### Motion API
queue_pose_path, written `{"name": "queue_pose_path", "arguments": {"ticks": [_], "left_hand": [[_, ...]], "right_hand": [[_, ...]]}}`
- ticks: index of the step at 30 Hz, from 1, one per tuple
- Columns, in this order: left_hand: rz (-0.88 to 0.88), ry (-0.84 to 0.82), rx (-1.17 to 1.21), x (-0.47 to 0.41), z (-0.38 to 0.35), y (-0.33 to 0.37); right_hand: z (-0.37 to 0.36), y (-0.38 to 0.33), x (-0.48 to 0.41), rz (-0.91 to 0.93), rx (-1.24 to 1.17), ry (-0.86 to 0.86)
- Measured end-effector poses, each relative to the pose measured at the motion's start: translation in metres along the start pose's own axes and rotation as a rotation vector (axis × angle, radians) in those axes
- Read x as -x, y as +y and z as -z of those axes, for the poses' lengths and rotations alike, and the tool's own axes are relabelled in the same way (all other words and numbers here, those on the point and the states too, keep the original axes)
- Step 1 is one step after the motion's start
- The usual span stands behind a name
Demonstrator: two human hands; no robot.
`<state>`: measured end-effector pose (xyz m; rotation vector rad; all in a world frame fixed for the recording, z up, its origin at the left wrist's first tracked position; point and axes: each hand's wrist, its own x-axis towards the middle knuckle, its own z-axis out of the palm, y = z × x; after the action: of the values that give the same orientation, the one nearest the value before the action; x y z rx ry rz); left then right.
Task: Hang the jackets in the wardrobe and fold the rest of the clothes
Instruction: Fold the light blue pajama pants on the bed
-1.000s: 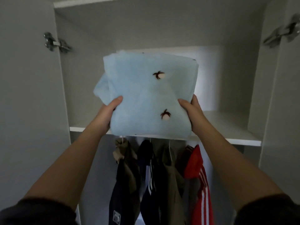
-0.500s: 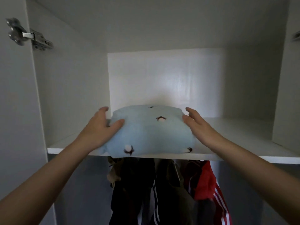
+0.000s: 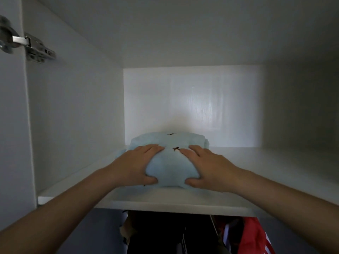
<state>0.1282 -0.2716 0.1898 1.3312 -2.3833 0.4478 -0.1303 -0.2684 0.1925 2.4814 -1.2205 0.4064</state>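
A folded light-blue garment (image 3: 171,168) with small dark motifs lies on the white wardrobe shelf (image 3: 165,200), left of the middle. My left hand (image 3: 135,165) rests flat on its left side, fingers straight on top and the thumb against its front edge. My right hand (image 3: 207,165) lies flat on its right side in the same way. Under the shelf hang dark jackets (image 3: 165,233) and a red jacket (image 3: 253,235), with only their tops showing.
The wardrobe's left side wall (image 3: 73,116) stands close to the garment, with a metal door hinge (image 3: 31,48) at the upper left. The white back panel (image 3: 192,107) is right behind the garment. Bare shelf runs to the right of my right hand.
The garment went from held up in front of the shelf to lying on it, then slid deeper toward the back. My hands shifted from its sides onto its top.
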Motion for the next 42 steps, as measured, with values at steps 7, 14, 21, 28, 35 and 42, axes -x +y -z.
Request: {"name": "queue_pose_path", "arguments": {"ticks": [7,14,21,28,35,42], "left_hand": [[0.13,-0.128,-0.097,-0.031,-0.023,-0.073],[0.237,-0.274,-0.248,-0.067,-0.041,-0.134],[0.322,-0.323,-0.246,-0.087,-0.061,-0.189],[0.295,-0.176,-0.321,-0.095,-0.075,-0.2],[0.324,0.021,-0.643,-0.094,-0.073,-0.175],[0.355,0.098,-0.594,-0.092,-0.077,-0.161]], "right_hand": [[-0.058,-0.002,-0.094,-0.028,-0.066,-0.023],[-0.097,-0.007,-0.175,-0.076,-0.088,-0.009],[-0.119,-0.012,-0.227,-0.084,-0.12,0.019],[-0.125,-0.005,-0.239,-0.054,0.095,0.164],[-0.123,-0.017,-0.236,-0.019,0.139,0.197],[-0.132,-0.012,-0.228,-0.098,-0.028,0.149]]}}
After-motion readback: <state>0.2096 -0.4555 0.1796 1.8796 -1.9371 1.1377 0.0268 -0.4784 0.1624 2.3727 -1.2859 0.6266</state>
